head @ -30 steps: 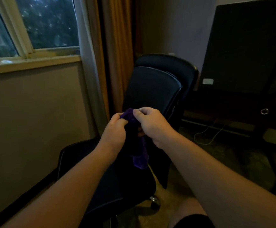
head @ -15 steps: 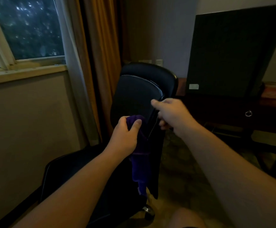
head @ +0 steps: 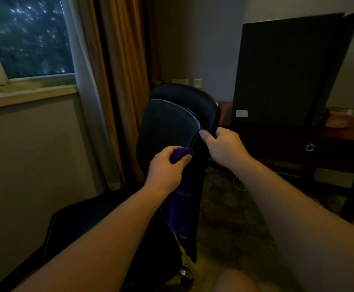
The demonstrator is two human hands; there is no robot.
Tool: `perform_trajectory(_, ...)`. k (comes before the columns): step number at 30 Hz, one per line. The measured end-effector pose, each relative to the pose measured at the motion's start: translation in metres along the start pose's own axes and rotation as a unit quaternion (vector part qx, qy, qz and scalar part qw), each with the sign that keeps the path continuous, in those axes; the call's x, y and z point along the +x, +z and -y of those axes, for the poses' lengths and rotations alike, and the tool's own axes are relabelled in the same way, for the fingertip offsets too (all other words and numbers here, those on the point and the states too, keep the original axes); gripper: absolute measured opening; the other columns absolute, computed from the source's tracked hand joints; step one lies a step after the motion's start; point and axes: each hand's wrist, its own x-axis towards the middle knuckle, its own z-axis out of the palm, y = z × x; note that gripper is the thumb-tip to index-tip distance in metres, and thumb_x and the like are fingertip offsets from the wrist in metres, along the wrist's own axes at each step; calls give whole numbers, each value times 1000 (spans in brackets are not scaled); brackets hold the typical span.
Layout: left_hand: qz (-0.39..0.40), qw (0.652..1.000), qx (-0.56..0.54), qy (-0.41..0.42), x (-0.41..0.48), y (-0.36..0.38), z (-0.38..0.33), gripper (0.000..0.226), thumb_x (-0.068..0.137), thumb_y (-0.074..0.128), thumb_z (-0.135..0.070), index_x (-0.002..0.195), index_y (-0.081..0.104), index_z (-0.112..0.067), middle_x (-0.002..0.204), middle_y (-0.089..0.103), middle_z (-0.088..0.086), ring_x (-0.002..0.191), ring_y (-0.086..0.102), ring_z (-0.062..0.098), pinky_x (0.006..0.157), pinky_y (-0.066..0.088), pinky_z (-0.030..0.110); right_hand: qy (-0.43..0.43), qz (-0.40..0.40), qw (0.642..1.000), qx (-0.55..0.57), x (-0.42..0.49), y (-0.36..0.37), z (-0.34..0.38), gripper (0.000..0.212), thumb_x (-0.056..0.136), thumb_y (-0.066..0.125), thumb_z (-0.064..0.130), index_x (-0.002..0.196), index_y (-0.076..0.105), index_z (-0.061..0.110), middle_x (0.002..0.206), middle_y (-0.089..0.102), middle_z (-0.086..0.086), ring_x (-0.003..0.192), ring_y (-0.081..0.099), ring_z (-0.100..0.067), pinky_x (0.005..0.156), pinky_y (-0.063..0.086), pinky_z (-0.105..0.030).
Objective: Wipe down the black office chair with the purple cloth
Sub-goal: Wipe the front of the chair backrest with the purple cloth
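Note:
The black office chair (head: 167, 127) stands in the middle of the room, its backrest upright and its seat low at the left. My left hand (head: 166, 167) grips the purple cloth (head: 181, 209) near the backrest's right edge; most of the cloth hangs down below the hand. My right hand (head: 224, 146) holds the right edge of the backrest, thumb on the front and fingers curled behind it.
A window (head: 24, 39) and curtains (head: 117, 81) lie to the left of the chair. A large dark flat screen (head: 288, 70) stands on a dark wooden desk (head: 340, 148) at the right. A white cable (head: 238, 184) lies on the patterned floor.
My right hand has let go of the cloth and moved up and right onto the backrest's edge. The left hand alone keeps the cloth, which now hangs longer.

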Motion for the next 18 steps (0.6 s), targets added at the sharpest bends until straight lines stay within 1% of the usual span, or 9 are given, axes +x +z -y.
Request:
perform_trajectory(4, -1, 1000, 17, 6, -6, 10, -3, 30, 95, 62, -32, 125, 59, -29, 106, 65, -10, 95, 65, 4, 89, 57, 32, -17, 28, 999, -32, -24, -7, 5, 40, 100, 49, 57, 94, 61, 19, 90, 64, -2, 81, 63, -19, 69, 53, -38)
perform_trajectory(6, -20, 999, 41, 23, -13, 12, -4, 29, 96, 60, -33, 125, 57, -30, 108, 63, -10, 96, 63, 4, 89, 56, 32, -8, 44, 998, -53, -36, -10, 9, 42, 100, 46, 60, 95, 60, 20, 89, 64, -2, 80, 63, -18, 68, 52, -37)
perform_trajectory(8, -36, 995, 82, 46, -25, 10, 1, 33, 97, 58, -34, 129, 55, -28, 113, 60, -10, 98, 61, 4, 90, 55, 31, -2, 52, 997, -63, -47, -10, 13, 45, 101, 42, 61, 98, 60, 20, 90, 64, -1, 80, 63, -16, 67, 50, -35)
perform_trajectory(10, -43, 991, 113, 55, -39, 7, 12, 36, 97, 56, -36, 133, 53, -30, 113, 57, -12, 98, 59, 3, 89, 55, 31, 0, 60, 995, -79, -57, -11, 19, 49, 102, 40, 60, 99, 58, 15, 90, 62, 0, 80, 61, -13, 63, 46, -32)
perform_trajectory(11, -44, 990, 124, 54, -46, 5, 16, 36, 97, 55, -38, 132, 52, -32, 112, 55, -14, 96, 58, 2, 88, 55, 31, -2, 62, 994, -89, -60, -11, 20, 46, 103, 40, 60, 99, 55, 16, 91, 61, 1, 80, 59, -12, 61, 43, -30)
perform_trajectory(12, -46, 988, 134, 53, -52, 3, 20, 35, 97, 55, -39, 132, 50, -33, 110, 53, -15, 94, 57, 2, 87, 54, 30, -2, 66, 993, -96, -64, -12, 22, 44, 103, 41, 59, 100, 55, 17, 91, 61, 1, 81, 59, -12, 62, 43, -30)
perform_trajectory(14, -56, 986, 149, 53, -60, -1, 24, 35, 98, 54, -40, 132, 50, -34, 110, 53, -15, 94, 56, 3, 86, 55, 31, 6, 79, 992, -96, -69, -13, 26, 48, 102, 44, 58, 100, 60, 14, 91, 64, -1, 82, 63, -15, 69, 53, -34)
perform_trajectory(16, -62, 985, 155, 51, -65, -6, 23, 34, 98, 54, -40, 131, 51, -34, 112, 55, -13, 96, 58, 5, 86, 56, 35, 9, 88, 990, -105, -74, -14, 31, 43, 101, 46, 59, 96, 62, 19, 90, 66, -2, 81, 66, -18, 78, 58, -40)
perform_trajectory(18, -60, 986, 145, 51, -68, -11, 19, 31, 97, 55, -39, 127, 55, -33, 109, 57, -12, 95, 60, 6, 85, 57, 36, 15, 96, 988, -124, -79, -15, 37, 43, 99, 48, 61, 91, 63, 22, 87, 68, -2, 78, 67, -18, 74, 58, -38)
